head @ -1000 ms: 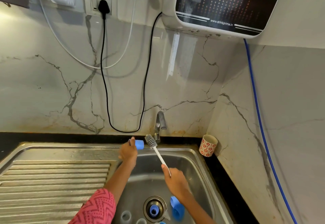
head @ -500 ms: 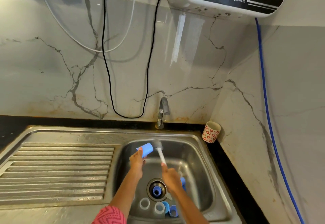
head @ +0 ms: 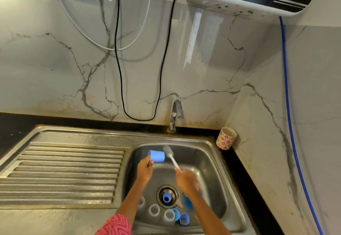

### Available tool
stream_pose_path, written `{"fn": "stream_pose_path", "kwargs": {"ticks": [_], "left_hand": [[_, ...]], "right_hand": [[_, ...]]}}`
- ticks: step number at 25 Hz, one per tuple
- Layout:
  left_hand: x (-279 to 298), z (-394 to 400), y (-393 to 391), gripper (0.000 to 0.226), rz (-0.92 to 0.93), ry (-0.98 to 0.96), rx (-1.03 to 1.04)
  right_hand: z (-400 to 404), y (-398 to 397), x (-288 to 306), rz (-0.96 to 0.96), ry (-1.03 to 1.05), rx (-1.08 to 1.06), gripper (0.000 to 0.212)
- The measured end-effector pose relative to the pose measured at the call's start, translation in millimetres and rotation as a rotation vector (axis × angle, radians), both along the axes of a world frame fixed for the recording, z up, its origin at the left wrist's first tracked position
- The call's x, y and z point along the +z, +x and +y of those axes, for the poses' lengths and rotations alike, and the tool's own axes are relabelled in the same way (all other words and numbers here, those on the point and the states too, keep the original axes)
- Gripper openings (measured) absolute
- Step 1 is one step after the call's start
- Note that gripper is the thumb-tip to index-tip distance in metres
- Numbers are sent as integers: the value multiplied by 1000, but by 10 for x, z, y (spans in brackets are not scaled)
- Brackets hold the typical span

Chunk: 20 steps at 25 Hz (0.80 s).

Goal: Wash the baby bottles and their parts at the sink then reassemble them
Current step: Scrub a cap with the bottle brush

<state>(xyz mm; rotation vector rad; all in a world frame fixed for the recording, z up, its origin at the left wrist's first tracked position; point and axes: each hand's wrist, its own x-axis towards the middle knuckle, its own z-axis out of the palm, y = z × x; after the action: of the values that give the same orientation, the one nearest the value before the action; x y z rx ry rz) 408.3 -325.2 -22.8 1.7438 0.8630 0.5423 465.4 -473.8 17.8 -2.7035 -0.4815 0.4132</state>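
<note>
my left hand [head: 145,170] pinches a blue cap [head: 156,156] by its rim, holding it on its side over the back of the sink [head: 212,153], open end to the left. my right hand [head: 186,179] is curled round the handle of a white bottle brush [head: 170,156], its bristles just beside the cap's closed end. more blue rings and clear bottle parts [head: 169,215] lie around the drain [head: 168,196] below.
</note>
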Motion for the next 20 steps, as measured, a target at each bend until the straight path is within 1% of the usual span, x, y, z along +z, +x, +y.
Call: {"fn": "stream_pose_path", "kwargs": {"ticks": [3,6,8,10,13,14,16,17,18,20], "left_hand": [[66,98,-36,25,-48,25,64],[-23,149,19,26,8,-7,62],[-77,96,46,20,34,-47,52],[-64,48,57,17,15,-87,37],[-53,7,32,21,-11,-58,44],[-38,14,25,24,-40,-81,66],[-1,95,41,25,-114,-165,134],[10,147,57,26,-155,-242,183],[43,183,67,26,-197,-360,223],[86,170,75,24,-242,-613,233]], "right_hand": [[-174,222,70,-16,-32,23,56],[-90,141,121,-54,-48,143,54],[21,-48,104,-26,-59,208,57],[82,-155,25,-15,-30,164,61],[31,-84,-20,34,-12,36,60],[-10,-29,-8,62,-3,1,58],[-41,42,6,50,15,1,53],[-12,28,27,24,20,33,53],[34,-10,42,1,8,79,54],[122,-145,19,-15,-19,161,56]]}}
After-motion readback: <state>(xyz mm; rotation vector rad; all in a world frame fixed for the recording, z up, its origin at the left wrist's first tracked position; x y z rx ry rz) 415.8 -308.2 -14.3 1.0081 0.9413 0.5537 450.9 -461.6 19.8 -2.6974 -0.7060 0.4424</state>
